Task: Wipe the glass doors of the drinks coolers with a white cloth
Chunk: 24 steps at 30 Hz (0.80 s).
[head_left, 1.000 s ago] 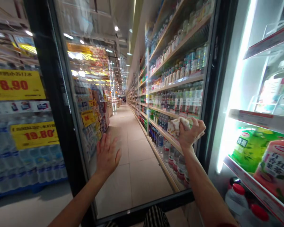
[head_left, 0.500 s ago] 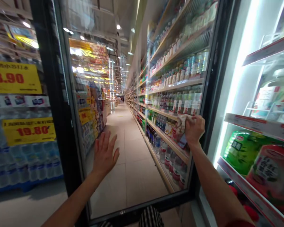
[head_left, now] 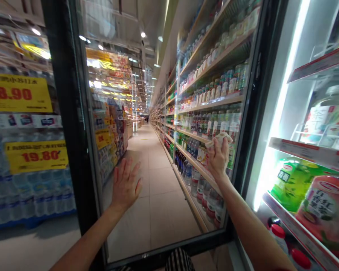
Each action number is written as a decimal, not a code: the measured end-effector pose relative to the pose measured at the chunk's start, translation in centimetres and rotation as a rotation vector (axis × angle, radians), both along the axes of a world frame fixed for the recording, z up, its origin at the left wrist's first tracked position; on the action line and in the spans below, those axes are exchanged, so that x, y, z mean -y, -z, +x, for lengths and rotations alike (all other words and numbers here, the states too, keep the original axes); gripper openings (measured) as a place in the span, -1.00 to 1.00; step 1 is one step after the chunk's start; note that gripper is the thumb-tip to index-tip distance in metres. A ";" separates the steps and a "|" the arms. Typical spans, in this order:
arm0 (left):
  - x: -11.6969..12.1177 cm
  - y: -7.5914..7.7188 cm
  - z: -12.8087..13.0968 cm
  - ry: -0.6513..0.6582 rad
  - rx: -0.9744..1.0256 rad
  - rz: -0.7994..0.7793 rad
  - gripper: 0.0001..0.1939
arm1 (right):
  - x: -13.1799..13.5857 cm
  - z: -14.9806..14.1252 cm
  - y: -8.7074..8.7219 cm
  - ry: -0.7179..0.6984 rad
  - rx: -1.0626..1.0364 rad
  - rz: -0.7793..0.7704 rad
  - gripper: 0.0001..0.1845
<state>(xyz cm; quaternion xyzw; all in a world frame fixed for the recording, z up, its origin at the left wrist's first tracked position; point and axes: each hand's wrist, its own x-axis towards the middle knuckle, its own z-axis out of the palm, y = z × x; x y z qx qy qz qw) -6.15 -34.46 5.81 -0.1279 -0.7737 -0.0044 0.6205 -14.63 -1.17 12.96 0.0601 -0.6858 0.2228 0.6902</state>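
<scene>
A glass door (head_left: 164, 203) in a black frame stands open in front of me, with an aisle visible through the pane. My left hand (head_left: 126, 184) lies flat on the left part of the glass, fingers spread, holding nothing. Toward the right side of the pane, my right hand (head_left: 219, 156) presses a pale, patterned cloth (head_left: 224, 138) to the glass. Part of the cloth is hidden under the fingers.
At right is a lit fridge with drink bottles, among them a green bottle (head_left: 292, 184) and a pink one (head_left: 323, 212), on a shelf (head_left: 305, 233). Stacked water packs (head_left: 31, 188) with yellow price signs (head_left: 36, 156) stand at left. The tiled floor (head_left: 138, 226) shows through the glass.
My right hand has moved the cloth around the right part of the glass, toward the frame and then back left. My left hand stays flat on the pane.
</scene>
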 end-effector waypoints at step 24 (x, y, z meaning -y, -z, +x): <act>0.3 0.3 -0.2 -0.025 0.014 -0.026 -0.38 | 4.4 0.2 6.6 -0.117 0.165 0.249 -0.48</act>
